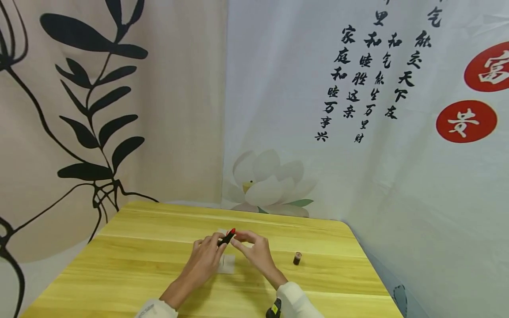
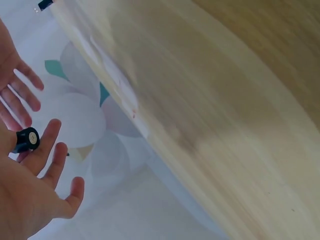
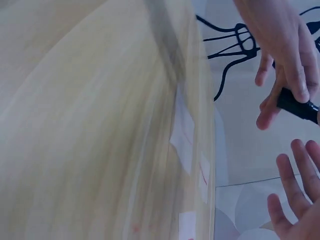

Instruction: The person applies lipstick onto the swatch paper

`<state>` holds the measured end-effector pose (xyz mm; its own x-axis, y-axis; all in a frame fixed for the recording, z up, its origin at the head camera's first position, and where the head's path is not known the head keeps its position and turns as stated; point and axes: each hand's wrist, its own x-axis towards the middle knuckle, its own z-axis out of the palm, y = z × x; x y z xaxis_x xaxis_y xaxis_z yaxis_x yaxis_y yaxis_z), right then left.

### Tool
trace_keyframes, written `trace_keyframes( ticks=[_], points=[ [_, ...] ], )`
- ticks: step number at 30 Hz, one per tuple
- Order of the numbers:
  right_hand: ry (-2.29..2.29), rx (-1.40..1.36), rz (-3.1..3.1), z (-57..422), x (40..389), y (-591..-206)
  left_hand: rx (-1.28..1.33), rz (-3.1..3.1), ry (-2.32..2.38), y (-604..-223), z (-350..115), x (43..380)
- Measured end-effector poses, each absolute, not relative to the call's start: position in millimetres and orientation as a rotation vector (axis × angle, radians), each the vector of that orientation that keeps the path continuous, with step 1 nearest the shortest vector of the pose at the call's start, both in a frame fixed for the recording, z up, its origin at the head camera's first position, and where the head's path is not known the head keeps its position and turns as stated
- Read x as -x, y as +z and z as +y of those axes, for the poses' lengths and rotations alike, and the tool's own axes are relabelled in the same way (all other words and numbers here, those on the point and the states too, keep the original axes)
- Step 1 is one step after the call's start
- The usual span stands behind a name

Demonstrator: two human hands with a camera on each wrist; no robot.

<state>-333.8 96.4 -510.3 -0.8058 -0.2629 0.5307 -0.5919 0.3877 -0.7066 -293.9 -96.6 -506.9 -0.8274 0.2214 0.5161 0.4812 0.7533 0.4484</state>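
Note:
A black lipstick (image 1: pixel 226 238) with its red bullet exposed is held by my left hand (image 1: pixel 204 258), thumb against fingers, above the table. Its round base (image 2: pixel 33 138) shows between the fingers in the left wrist view. My right hand (image 1: pixel 256 252) is close beside the red tip, thumb and fingers parted. In the right wrist view the right hand (image 3: pixel 300 200) has its fingers spread, below the lipstick tube (image 3: pixel 297 105). A small dark cap (image 1: pixel 297 259) with a clear end stands on the table to the right.
White paper pieces (image 1: pixel 226 265) lie on the wooden table (image 1: pixel 330 282) under the hands; in the right wrist view a paper slip (image 3: pixel 203 175) bears a red line. A black object (image 1: pixel 273 309) with a yellow patch is by the right cuff. Printed cloth hangs behind.

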Motion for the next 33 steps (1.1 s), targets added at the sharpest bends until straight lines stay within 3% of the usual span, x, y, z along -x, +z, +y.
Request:
trace_keyframes(
  ticks=[20,33],
  points=[
    [1.497,-0.580,-2.275,96,331,-496,0.547,-2.471,-0.793,-499,-82,295],
    [1.485,-0.600,-2.249,96,306,-470,0.546,-2.342,-0.739,-493,-77,299]
  ],
)
